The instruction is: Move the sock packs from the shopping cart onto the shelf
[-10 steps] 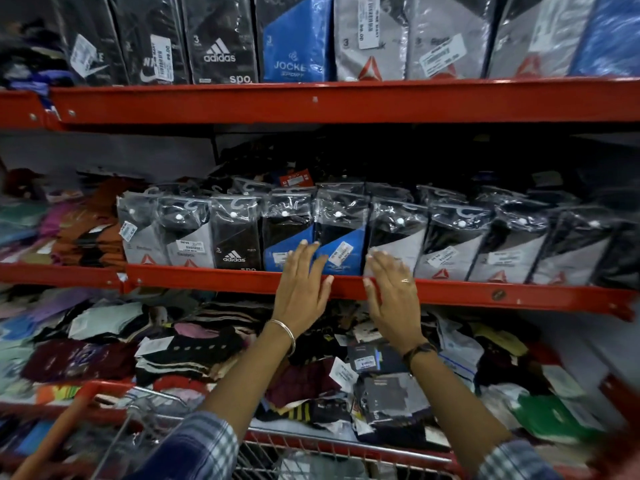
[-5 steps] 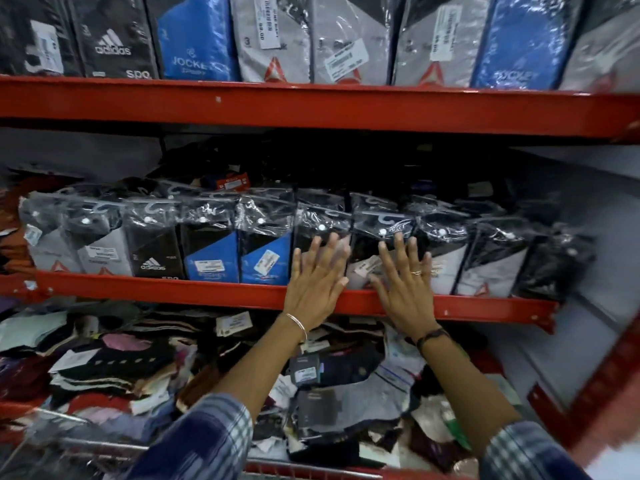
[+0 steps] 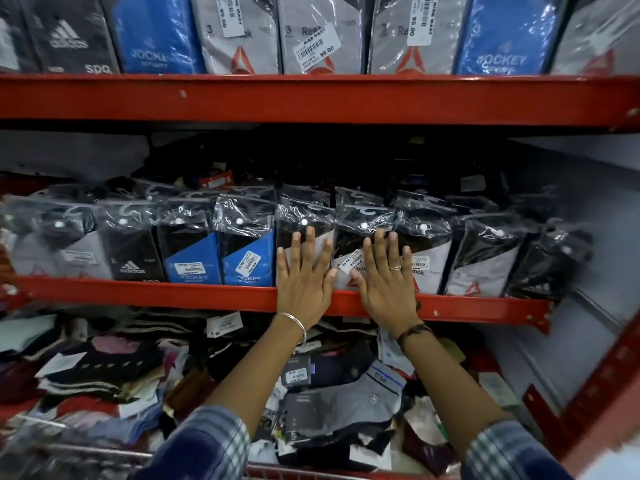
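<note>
From here, nine clear-plastic sock packs (image 3: 188,251) stand in the front row on the red metal middle shelf (image 3: 138,295). My left hand (image 3: 304,275) lies flat and empty on one pack; my right hand (image 3: 388,282) likewise on its neighbour. I judge stocking nearly done; the shopping cart's red rim (image 3: 311,474) barely shows, contents unclear

A single head-worn wide-angle camera faces forward and slightly down, close to the red middle shelf (image 3: 138,295) at frame centre, with the upper shelf (image 3: 311,98) across the top and both forearms entering from the bottom edge.
</note>
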`<state>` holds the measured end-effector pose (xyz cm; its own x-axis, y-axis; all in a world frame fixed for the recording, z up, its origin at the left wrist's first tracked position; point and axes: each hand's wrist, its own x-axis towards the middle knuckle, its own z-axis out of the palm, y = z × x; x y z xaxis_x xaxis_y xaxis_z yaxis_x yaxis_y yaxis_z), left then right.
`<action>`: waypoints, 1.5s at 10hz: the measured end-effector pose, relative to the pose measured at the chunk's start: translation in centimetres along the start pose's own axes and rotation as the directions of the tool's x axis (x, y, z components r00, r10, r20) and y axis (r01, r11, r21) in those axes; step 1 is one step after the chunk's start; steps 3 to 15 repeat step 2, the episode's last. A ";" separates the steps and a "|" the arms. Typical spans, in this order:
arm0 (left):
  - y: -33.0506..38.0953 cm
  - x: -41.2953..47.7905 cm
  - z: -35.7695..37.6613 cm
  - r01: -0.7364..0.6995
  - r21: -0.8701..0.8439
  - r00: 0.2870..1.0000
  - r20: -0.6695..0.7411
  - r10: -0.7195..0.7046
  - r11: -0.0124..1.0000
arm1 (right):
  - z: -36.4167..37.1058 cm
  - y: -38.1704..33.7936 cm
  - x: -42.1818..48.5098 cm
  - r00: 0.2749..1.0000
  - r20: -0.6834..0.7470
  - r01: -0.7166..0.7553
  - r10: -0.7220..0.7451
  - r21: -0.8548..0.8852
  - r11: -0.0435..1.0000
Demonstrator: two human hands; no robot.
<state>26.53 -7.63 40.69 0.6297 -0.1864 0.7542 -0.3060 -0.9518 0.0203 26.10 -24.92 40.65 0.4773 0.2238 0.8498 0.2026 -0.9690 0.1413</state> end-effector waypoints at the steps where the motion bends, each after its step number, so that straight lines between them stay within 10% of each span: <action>1: 0.0 -0.5 -0.9 -0.008 0.023 1.000 0.026 0.007 1.000 | -0.9 -0.1 -0.1 0.997 0.070 -0.017 0.015 0.024 1.000; 15: 0.3 -1.8 -2.3 -0.043 -0.049 0.999 0.024 0.044 0.998 | -2.5 -0.9 -1.2 0.992 0.120 -0.063 0.048 0.116 0.991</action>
